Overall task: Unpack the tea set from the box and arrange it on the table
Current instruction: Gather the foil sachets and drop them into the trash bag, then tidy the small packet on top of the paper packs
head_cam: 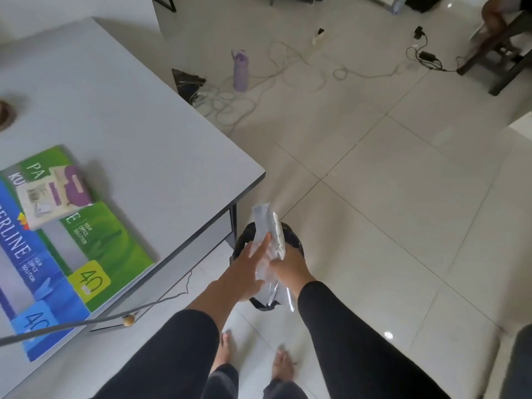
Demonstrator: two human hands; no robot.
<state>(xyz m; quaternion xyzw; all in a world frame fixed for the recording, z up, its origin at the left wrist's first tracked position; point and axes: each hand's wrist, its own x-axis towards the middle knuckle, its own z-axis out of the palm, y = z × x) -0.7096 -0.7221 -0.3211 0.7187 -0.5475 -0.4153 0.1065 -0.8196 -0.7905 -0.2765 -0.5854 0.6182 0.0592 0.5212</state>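
Apparently discarding wrapping over bin beside counter: right hand grips, left hand presses flat. Small box on counter; next, return to unpack.

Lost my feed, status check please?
Both hands, left hand and right hand, hold crumpled silvery plastic wrapping over black floor bin. No tea set visible.

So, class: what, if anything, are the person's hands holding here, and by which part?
A crumpled clear plastic wrapper. The right hand grips its lower middle; the left hand lies against its side with straight fingers.
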